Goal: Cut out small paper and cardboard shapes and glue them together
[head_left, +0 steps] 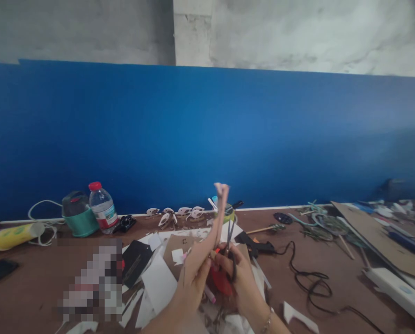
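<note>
My left hand (193, 278) is closed, with its fingertips near the base of a long pinkish-tan strip (217, 222), which stands up and bends over at the top. My right hand (244, 278) is closed on scissors (230, 234) with dark handles, their blades pointing up beside the strip. The two hands nearly meet. Between and below them is a red rounded piece (223, 282); whether either hand grips it cannot be made out. Beneath the hands lie a pink stick (210, 294) and white paper scraps (160, 273).
A glue gun (259, 247) with a black cord lies right of my hands. Several white cutouts (184, 212) stand along the blue partition (207, 134). A bottle (103, 208) and a teal container (80, 222) are at left; cardboard (384, 241) and a white power strip (397, 290) at right.
</note>
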`<act>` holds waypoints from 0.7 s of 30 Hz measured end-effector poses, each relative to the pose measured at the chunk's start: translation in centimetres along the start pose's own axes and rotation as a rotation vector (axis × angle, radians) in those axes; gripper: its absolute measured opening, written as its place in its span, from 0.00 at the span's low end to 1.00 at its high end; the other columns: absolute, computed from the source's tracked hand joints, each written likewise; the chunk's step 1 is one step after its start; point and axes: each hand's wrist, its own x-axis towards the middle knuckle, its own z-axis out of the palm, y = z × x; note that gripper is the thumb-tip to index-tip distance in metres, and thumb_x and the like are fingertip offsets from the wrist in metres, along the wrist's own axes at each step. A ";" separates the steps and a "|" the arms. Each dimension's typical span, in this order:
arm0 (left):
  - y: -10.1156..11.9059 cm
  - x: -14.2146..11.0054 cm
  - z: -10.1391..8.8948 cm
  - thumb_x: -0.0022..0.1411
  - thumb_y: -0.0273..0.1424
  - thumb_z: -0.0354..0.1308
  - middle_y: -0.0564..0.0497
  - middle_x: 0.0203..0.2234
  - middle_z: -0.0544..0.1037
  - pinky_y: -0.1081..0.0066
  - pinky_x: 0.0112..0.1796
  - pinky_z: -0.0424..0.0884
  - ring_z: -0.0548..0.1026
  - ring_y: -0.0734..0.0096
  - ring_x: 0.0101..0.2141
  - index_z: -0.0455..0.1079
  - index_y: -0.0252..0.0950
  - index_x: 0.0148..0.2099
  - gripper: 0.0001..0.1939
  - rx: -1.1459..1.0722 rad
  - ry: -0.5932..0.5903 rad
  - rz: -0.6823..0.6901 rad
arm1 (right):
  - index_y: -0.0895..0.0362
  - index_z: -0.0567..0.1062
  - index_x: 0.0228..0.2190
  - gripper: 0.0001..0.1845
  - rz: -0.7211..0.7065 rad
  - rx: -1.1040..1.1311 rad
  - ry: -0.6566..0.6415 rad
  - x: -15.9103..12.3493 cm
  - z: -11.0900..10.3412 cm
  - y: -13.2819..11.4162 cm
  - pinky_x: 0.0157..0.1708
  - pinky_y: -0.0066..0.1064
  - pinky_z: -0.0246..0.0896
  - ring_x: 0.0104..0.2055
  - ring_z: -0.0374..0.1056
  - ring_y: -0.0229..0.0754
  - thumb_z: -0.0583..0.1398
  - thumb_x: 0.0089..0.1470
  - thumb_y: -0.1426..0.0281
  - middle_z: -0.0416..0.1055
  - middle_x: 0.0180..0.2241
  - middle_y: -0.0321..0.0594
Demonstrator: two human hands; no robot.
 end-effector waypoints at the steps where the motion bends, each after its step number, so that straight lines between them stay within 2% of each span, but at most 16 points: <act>1: 0.3 0.3 -0.1 0.43 0.37 0.69 0.47 0.41 0.80 0.63 0.57 0.58 0.71 0.53 0.50 0.78 0.40 0.36 0.15 0.008 -0.024 0.022 | 0.54 0.70 0.32 0.17 0.044 0.032 -0.010 0.0 -0.2 -0.4 0.16 0.25 0.50 0.20 0.61 0.37 0.69 0.39 0.66 0.69 0.23 0.35; 3: 1.0 1.3 -0.4 0.48 0.39 0.65 0.45 0.37 0.81 0.63 0.52 0.64 0.74 0.55 0.45 0.78 0.37 0.34 0.12 0.044 -0.067 0.044 | 0.55 0.71 0.30 0.14 0.134 0.057 -0.058 0.0 -0.7 -1.3 0.15 0.24 0.46 0.19 0.58 0.36 0.67 0.39 0.67 0.66 0.19 0.34; 5: 1.5 2.5 -1.1 0.50 0.43 0.63 0.45 0.24 0.79 0.65 0.41 0.70 0.75 0.59 0.32 0.77 0.34 0.27 0.16 0.033 0.065 0.010 | 0.57 0.72 0.29 0.11 0.208 0.092 -0.108 0.0 -1.3 -2.4 0.16 0.23 0.46 0.22 0.60 0.35 0.66 0.39 0.70 0.66 0.21 0.35; 6: 1.7 3.1 -1.4 0.51 0.45 0.62 0.47 0.21 0.77 0.67 0.35 0.71 0.74 0.62 0.28 0.77 0.32 0.29 0.18 -0.028 0.141 -0.008 | 0.58 0.72 0.29 0.10 0.248 0.092 -0.141 0.0 -1.6 -2.7 0.17 0.22 0.46 0.22 0.60 0.35 0.66 0.40 0.72 0.66 0.22 0.35; 8: 1.9 4.1 -2.0 0.50 0.46 0.62 0.50 0.20 0.75 0.71 0.29 0.69 0.71 0.69 0.24 0.76 0.31 0.37 0.22 -0.215 0.271 0.020 | 0.58 0.72 0.30 0.10 0.238 0.071 -0.164 0.1 -2.1 -3.1 0.20 0.22 0.49 0.23 0.60 0.34 0.64 0.41 0.72 0.66 0.22 0.34; 12: 1.8 4.6 -2.0 0.49 0.46 0.63 0.55 0.18 0.72 0.76 0.23 0.64 0.66 0.77 0.19 0.72 0.31 0.43 0.25 -0.422 0.419 -0.026 | 0.57 0.71 0.33 0.11 0.174 -0.018 -0.140 0.4 -2.5 -2.7 0.20 0.22 0.46 0.23 0.60 0.34 0.63 0.43 0.72 0.67 0.22 0.34; 17: 1.3 3.4 -1.1 0.54 0.42 0.61 0.56 0.17 0.71 0.78 0.19 0.61 0.65 0.77 0.18 0.68 0.33 0.44 0.20 -0.542 0.462 -0.239 | 0.56 0.72 0.32 0.10 0.153 -0.061 -0.095 0.7 -2.4 -2.5 0.21 0.24 0.47 0.23 0.59 0.35 0.62 0.42 0.74 0.67 0.21 0.33; 21: 1.2 2.7 -0.5 0.54 0.41 0.61 0.56 0.17 0.71 0.79 0.20 0.62 0.65 0.79 0.17 0.66 0.35 0.38 0.16 -0.646 0.443 -0.298 | 0.57 0.72 0.31 0.10 0.155 -0.067 -0.068 0.7 -2.1 -2.8 0.20 0.24 0.46 0.22 0.57 0.36 0.62 0.40 0.73 0.66 0.19 0.34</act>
